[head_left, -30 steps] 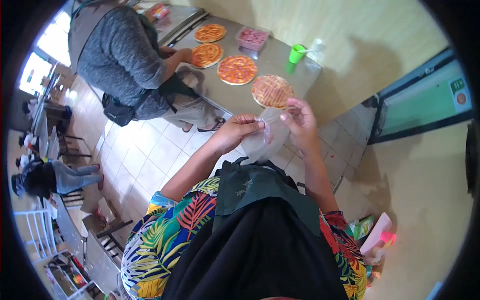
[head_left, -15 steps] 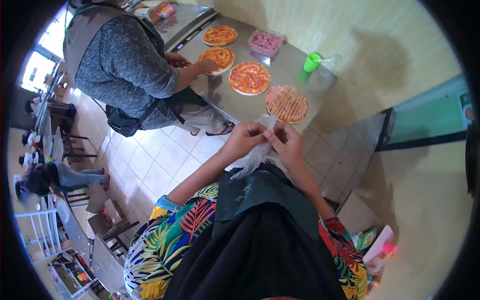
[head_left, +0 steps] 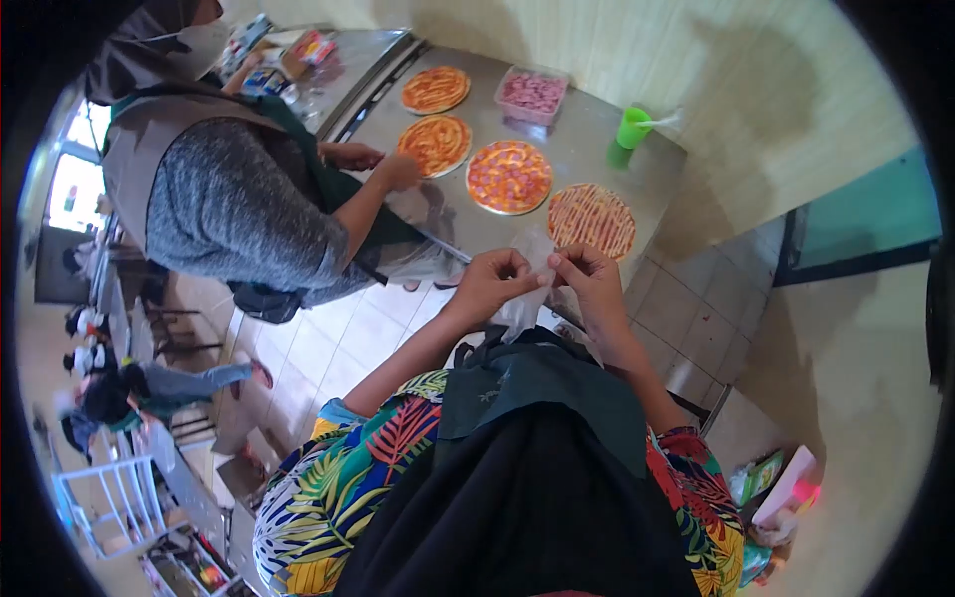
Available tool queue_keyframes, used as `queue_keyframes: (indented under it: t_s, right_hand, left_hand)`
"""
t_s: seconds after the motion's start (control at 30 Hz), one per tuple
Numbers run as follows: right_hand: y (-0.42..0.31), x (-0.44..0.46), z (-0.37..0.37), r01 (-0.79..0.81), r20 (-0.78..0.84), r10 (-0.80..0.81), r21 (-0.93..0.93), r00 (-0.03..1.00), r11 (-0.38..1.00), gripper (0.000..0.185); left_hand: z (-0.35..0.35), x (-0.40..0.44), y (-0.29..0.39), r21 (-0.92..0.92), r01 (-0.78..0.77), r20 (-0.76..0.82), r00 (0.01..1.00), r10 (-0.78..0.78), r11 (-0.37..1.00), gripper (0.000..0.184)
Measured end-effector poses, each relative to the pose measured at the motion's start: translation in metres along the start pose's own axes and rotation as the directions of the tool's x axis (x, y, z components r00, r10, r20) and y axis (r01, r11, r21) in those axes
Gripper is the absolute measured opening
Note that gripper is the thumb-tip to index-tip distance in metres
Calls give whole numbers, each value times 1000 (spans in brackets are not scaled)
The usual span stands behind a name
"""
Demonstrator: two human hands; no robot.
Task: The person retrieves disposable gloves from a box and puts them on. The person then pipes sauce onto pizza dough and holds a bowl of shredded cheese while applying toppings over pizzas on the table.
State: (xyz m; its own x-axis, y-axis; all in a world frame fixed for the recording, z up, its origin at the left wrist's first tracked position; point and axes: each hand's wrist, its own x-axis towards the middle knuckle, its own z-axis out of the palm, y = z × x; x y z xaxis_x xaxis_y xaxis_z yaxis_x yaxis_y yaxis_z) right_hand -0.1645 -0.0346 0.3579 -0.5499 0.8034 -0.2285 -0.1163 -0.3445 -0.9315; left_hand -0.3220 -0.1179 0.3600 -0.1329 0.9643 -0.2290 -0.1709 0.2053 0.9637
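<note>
A metal worktop [head_left: 587, 144] is carrying four pizzas [head_left: 508, 177]. A co-worker in a grey top [head_left: 234, 204] is standing at its left side. A clear tub [head_left: 527, 114] is holding pink meat pieces [head_left: 534, 92]. On the near side of the worktop, a translucent plastic bag [head_left: 520, 313] is hanging; the left hand [head_left: 492, 286] is pinching it, and the right hand [head_left: 591, 284] is pinching it too, just beside. A green cup [head_left: 632, 129] is standing toward the right end.

A pale wall [head_left: 637, 50], marked by dark shadows [head_left: 766, 90], rises behind a metal table [head_left: 652, 189]. The floor [head_left: 338, 348] has light tiles. Left: a bright window [head_left: 75, 189] and a white rack [head_left: 104, 468]. Right: a dark-framed green panel [head_left: 875, 209].
</note>
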Motion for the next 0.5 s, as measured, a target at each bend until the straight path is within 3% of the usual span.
queue_keyframes:
  t_s: [0.07,0.13,0.2,0.23,0.27,0.3,0.37,0.4,0.47,0.5]
  right_hand:
    - [5,3,4,51,-81,-51,-7,995,999,14]
    - [3,0,17,86,-142,-88,-21,986,996,12]
    - [0,-2,32,111,-197,-116,-38,973,993,10]
    - [1,-5,41,151,-216,-155,-35,964,988,11]
    - [2,-10,48,192,-234,-194,-35,953,981,13]
    - [4,-10,54,201,-255,-205,-41,945,979,13]
    - [13,-12,62,247,-307,-258,-74,916,966,13]
    - [18,-13,63,256,-332,-267,-78,905,964,13]
    - [27,-18,62,220,-355,-345,-348,869,911,15]
    - [32,-22,64,218,-381,-353,-354,855,910,15]
  left_hand:
    - [-16,6,-8,-37,-35,32,999,36,999,19]
    - [-26,9,6,-58,-271,-134,956,262,961,20]
    - [-39,2,28,-96,-316,-48,949,312,944,19]
    - [-43,-2,40,184,-455,24,888,458,871,15]
    - [-48,-7,45,431,-570,134,807,575,700,16]
    - [-55,-5,46,416,-582,154,802,577,698,16]
    - [-67,1,45,543,-720,433,681,591,432,30]
    - [-71,1,44,524,-736,455,668,589,429,30]
    - [-74,3,39,575,-725,483,675,557,380,43]
    - [-74,3,35,553,-742,505,661,555,380,43]
